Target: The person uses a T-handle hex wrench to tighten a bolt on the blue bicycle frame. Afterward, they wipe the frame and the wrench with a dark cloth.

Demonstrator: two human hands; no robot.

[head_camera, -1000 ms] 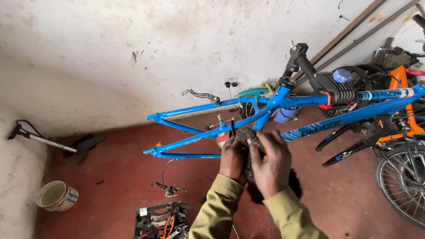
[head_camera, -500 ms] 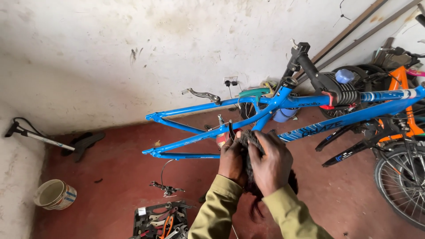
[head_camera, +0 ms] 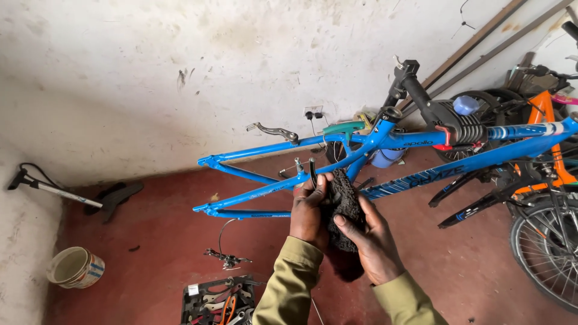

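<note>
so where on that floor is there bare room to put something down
Bare red floor lies between the white bucket, the pump and the blue frame. Another bare patch runs right of the right hand, up to the wheel. It is crowded around the tool tray and the loose part, and by the bikes on the right.

A bright blue bicycle frame (head_camera: 385,141) is seen; a black, grimy rag (head_camera: 344,207) — an orange bicycle (head_camera: 545,129) — olive sleeves (head_camera: 289,289), dark-red floor (head_camera: 150,241), stained white wall (head_camera: 180,72).
</note>
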